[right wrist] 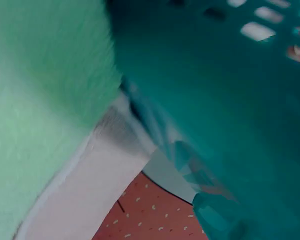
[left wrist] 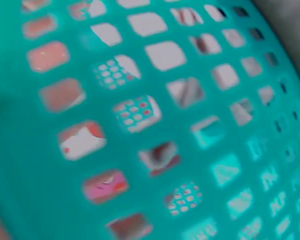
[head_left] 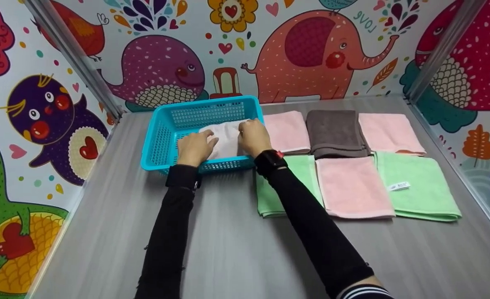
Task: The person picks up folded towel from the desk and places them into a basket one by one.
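Note:
A folded pale pink towel (head_left: 225, 135) lies inside the turquoise plastic basket (head_left: 203, 102). My left hand (head_left: 195, 147) holds the towel's left side, its fingers bent. At the towel's right edge, my right hand (head_left: 254, 136) grips it with curled fingers, close to the basket's right rim. Both hands reach in over the front rim, and their fingertips are partly hidden. Only the basket's perforated wall (left wrist: 155, 85) shows in the left wrist view. The right wrist view has the basket's wall (right wrist: 230, 110) beside a green towel (right wrist: 45, 100); neither wrist view shows the fingers.
Right of the basket, folded towels lie in two rows: pink (head_left: 286, 131), dark grey (head_left: 334, 131) and pink (head_left: 390, 132) behind, green (head_left: 270, 195), pink (head_left: 355, 187) and labelled green (head_left: 419, 187) in front. Cartoon-printed walls (head_left: 228, 54) enclose the grey table (head_left: 224, 236).

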{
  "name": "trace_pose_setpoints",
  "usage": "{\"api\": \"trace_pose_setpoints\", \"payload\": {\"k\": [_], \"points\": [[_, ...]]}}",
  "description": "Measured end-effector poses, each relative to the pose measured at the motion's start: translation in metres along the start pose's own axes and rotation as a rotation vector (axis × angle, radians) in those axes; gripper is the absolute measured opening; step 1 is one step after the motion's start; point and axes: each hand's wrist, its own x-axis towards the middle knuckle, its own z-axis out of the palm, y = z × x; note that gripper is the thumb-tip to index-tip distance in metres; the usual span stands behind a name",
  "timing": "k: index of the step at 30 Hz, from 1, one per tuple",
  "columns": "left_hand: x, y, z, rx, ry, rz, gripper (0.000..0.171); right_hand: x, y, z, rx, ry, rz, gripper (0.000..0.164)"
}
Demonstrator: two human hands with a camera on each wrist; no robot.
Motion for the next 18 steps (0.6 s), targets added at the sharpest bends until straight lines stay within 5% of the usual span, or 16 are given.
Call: {"api": "trace_pose_setpoints", "payload": {"k": [10,18], "points": [[-0.047,-0.003,0.03,-0.118,0.386,0.199,0.039,-0.02,0.006,-0.026,0.135,-0.068,0.046,0.024],[-0.052,-0.012,0.056,-0.089,0.552,0.347,0.044,-0.044,0.017,-0.039,0.23,-0.047,-0.071,0.034]]}}
